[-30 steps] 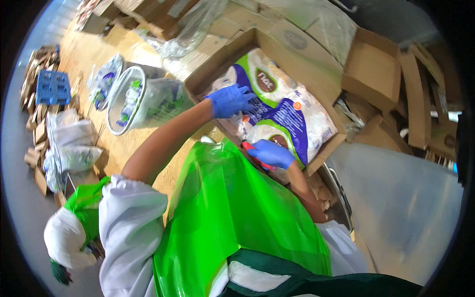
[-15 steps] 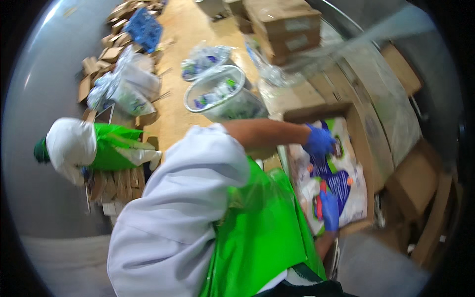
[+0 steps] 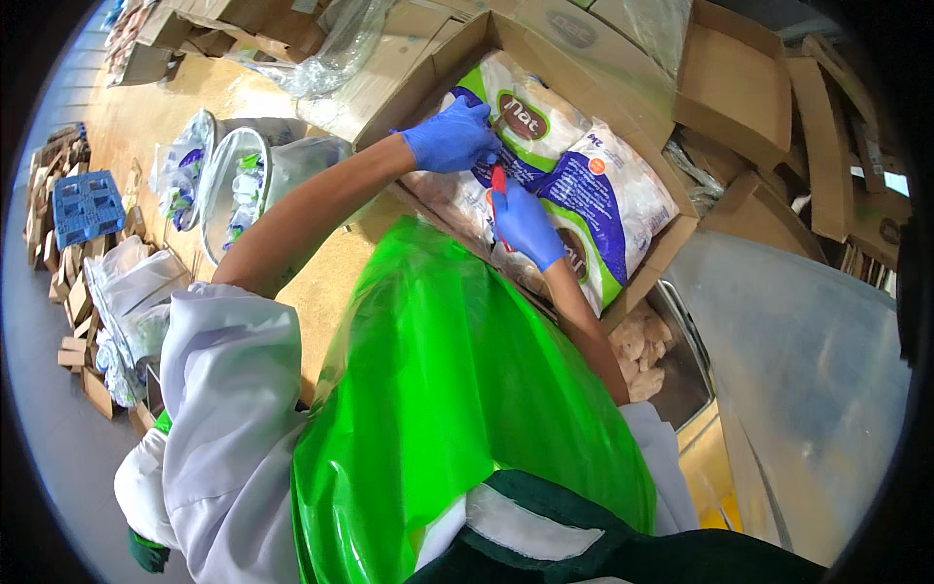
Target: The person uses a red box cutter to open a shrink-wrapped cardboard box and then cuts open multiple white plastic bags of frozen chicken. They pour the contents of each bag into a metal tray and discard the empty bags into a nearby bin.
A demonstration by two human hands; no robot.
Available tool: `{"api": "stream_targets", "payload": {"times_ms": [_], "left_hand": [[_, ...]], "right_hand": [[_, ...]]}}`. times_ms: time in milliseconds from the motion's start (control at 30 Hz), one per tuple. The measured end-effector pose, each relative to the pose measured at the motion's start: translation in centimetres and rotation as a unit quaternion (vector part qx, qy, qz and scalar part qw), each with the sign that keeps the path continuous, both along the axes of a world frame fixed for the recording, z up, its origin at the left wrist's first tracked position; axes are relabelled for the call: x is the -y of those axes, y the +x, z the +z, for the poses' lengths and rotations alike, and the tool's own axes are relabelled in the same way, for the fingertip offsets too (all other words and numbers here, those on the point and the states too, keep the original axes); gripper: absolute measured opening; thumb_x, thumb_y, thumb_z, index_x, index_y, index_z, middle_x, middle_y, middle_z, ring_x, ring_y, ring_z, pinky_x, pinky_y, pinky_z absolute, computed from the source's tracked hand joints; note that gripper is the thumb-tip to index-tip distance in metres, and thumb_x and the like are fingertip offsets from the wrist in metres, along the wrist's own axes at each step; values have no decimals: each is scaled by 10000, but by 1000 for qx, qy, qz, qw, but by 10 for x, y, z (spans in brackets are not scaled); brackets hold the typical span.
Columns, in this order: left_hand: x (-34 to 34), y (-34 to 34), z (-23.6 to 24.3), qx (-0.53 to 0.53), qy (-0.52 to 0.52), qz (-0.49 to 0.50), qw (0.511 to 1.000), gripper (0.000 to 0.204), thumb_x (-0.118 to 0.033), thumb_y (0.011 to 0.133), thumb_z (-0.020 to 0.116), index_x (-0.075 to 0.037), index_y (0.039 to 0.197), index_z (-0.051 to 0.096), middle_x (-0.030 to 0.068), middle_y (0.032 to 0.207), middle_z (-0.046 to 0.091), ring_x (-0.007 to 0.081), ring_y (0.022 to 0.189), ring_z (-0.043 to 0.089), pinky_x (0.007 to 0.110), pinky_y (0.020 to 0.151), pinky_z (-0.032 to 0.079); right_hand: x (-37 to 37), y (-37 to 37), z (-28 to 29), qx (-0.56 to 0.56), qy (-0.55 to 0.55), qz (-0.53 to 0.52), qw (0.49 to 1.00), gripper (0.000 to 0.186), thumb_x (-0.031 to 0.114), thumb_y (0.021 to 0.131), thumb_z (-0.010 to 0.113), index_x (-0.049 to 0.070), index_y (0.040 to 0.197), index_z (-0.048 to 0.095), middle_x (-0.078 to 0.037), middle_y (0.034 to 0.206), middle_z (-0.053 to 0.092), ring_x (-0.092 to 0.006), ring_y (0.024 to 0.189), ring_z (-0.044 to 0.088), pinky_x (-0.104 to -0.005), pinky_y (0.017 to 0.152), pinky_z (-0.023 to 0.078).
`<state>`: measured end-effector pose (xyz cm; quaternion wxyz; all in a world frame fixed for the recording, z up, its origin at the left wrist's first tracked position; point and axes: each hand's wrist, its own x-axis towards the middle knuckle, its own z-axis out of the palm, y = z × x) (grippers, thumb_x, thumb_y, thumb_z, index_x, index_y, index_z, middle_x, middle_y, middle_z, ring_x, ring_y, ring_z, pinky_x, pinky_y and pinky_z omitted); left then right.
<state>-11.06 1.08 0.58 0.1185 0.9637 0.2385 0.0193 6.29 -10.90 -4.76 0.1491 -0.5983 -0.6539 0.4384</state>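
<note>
An open cardboard box (image 3: 671, 255) holds several plastic bags of pale contents, printed white, purple and green. My left hand (image 3: 452, 136), in a blue glove, has its fingers pinched on the edge of the upper bag (image 3: 550, 102). Just below and to the right of it, my blue-gloved right hand (image 3: 528, 229) is closed around a red-handled tool (image 3: 498, 179). The tool points up toward the left fingertips; its working end is too small to make out. Under my right wrist lies a second bag (image 3: 611, 190).
A metal tray (image 3: 686, 336) with pale meat pieces stands beside the box at lower right. Lined tubs (image 3: 233, 161) of crumpled wrappers stand at left. Flattened and empty cartons (image 3: 735, 83) pile up at far right. A co-worker (image 3: 146, 487) is at lower left.
My view has turned, so the box now lies ahead, at top centre. Both hands have come close together, the red-handled tool now near my left fingers.
</note>
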Motion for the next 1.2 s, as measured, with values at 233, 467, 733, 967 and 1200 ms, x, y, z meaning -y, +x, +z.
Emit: {"api": "stream_targets", "payload": {"times_ms": [233,467,733,967,1200], "left_hand": [[1,-9,-25,106,-76,-6,991,78,-148,722,585,-128,773,641,101,763,614,297,869,550,449,777,386],[-3,-10,-19,127,-145,1,981,121,-127,718,578,-141,817,647,102,772,612,300,866,550,435,764,387],[-27,-11,11,185,-210,-11,960,111,-110,770,562,-135,810,662,130,774,611,330,818,539,444,741,395],[-24,-4,29,288,-198,6,937,161,-119,833,562,-68,941,670,187,875,636,381,832,600,453,739,479],[22,12,51,323,-118,25,939,75,-118,726,583,-79,762,635,179,722,606,382,670,584,477,616,455]], "right_hand": [[15,10,62,166,-67,129,975,295,229,939,427,-37,1038,506,-313,896,590,-478,841,574,-558,716,431],[51,-3,73,92,-74,33,992,277,254,943,424,-4,1007,502,-301,894,579,-476,822,564,-549,679,425],[55,-23,93,189,-123,-29,974,280,281,945,430,60,1089,525,-253,861,625,-457,786,594,-544,652,446],[92,68,121,35,108,38,993,289,254,947,488,31,1124,533,-217,805,630,-418,729,604,-489,631,457],[56,89,111,-200,15,-274,940,312,218,985,450,43,1235,516,-64,807,606,-136,582,544,-277,574,449]]}}
